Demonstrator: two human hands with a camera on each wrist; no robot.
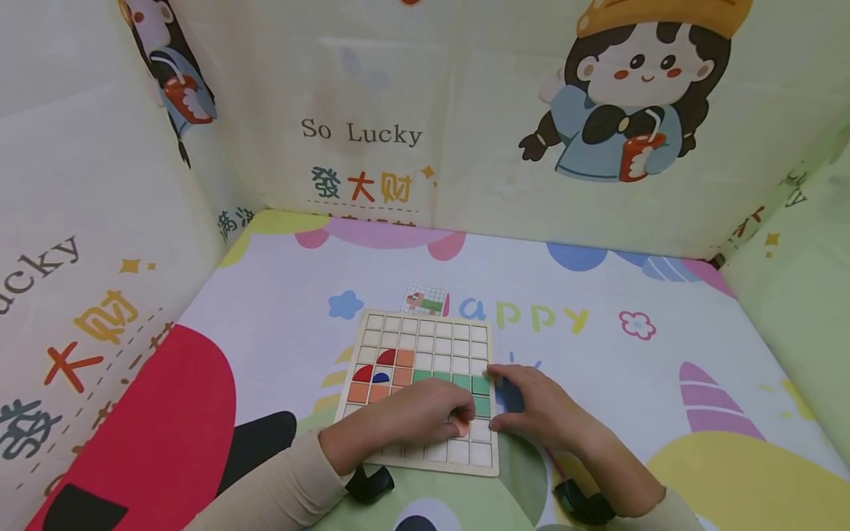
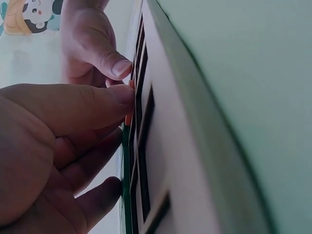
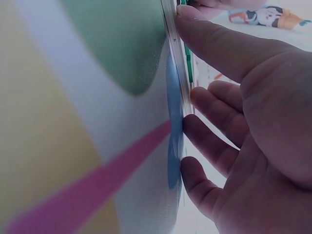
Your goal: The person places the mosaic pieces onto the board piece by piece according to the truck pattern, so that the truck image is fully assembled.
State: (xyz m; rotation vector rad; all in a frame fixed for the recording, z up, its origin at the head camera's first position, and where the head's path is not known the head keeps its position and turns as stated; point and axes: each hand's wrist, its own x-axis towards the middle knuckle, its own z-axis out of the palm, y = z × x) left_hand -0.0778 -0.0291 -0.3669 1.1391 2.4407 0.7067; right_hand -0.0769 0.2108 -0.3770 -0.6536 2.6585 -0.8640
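A wooden grid board (image 1: 451, 467) lies on the printed cloth in the head view. My left hand (image 1: 418, 409) reaches over its lower part and pinches a small orange piece (image 1: 460, 427) at one of the squares. In the left wrist view the thumb lies over the orange piece (image 2: 128, 119), right at the board's surface. My right hand (image 1: 541, 405) rests its thumb and fingertips along the board's right edge, fingers loosely bent. Green tiles (image 1: 481, 406), orange tiles (image 1: 359, 392), red curved pieces (image 1: 363, 374) and a blue half-round piece (image 1: 381, 377) sit in the grid; my left hand hides some squares.
Behind the board lies a small card (image 1: 425, 300) printed with a coloured grid picture. Black curved devices (image 1: 369, 484) show beneath both wrists. Printed cloth walls (image 1: 478, 133) rise at the back and both sides.
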